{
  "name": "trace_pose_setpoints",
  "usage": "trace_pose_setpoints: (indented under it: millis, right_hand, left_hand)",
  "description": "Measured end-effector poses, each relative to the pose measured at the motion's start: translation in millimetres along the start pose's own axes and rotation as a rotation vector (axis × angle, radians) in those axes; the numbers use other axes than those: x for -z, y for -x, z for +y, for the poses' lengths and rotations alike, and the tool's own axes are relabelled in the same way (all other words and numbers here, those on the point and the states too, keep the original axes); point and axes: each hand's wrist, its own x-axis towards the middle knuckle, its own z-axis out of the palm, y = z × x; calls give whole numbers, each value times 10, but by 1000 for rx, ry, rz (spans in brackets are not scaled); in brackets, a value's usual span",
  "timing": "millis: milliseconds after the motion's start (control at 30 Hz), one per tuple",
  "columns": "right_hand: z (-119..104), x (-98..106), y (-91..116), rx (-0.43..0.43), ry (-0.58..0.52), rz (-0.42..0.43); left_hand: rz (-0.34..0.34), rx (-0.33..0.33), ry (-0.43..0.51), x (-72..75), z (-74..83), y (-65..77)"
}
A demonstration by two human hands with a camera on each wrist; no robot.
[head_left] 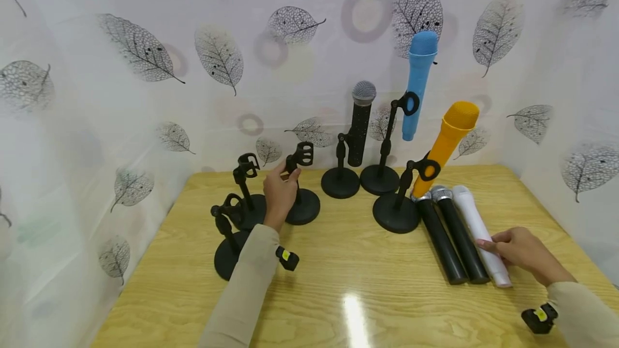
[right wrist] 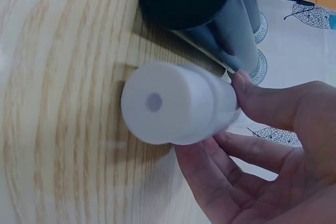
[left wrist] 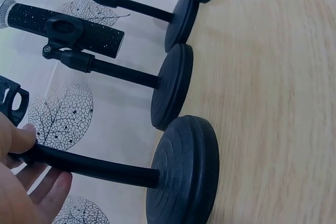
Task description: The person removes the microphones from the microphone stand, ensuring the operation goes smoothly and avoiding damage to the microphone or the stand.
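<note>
My left hand (head_left: 281,195) grips the upper post of a black microphone stand (head_left: 303,208), just under its clip; the round base sits on the table. In the left wrist view, the thumb and fingers (left wrist: 51,188) are about that post. At the right, my right hand (head_left: 524,251) holds a white microphone (head_left: 476,222) near its lower end, thumb on one side and fingers on the other. The right wrist view shows the white microphone's flat end (right wrist: 149,103) close above or on the wood; which one, I cannot tell. Two black microphones (head_left: 442,240) lie beside it.
Two stands with bare clips (head_left: 251,211) are left of my left hand. Farther right, stands carry a black microphone with a silver head (head_left: 359,128), a blue microphone (head_left: 418,85) and a yellow microphone (head_left: 447,141). A leaf-patterned curtain (head_left: 290,69) backs the wooden table (head_left: 338,262).
</note>
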Motion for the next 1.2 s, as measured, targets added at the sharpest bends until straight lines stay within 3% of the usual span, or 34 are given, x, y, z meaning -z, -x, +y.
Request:
trace_pose_setpoints:
  millis: [167, 433, 600, 700, 867, 1000, 1200]
  right_hand:
    - [-2, -1, 10, -5, 11, -3]
    - [34, 71, 126, -1, 64, 10]
    - [0, 99, 232, 12, 116, 109]
    - [-51, 60, 291, 44, 130, 202]
    - [-187, -42, 382, 131, 128, 281]
    - [-340, -152, 444, 203, 122, 285]
    - [-645, -434, 458, 303, 81, 248]
  left_hand:
    - [-53, 23, -31, 32, 12, 70]
    - [-201, 62, -173, 169, 70, 328]
    - [-258, 13, -162, 239, 104, 511]
    - [-328, -37, -126, 236, 142, 587]
    - [-466, -100, -20, 87, 239, 556]
    - [-522, -87, 28, -140, 292, 439]
    - [-448, -63, 90, -508, 290, 196]
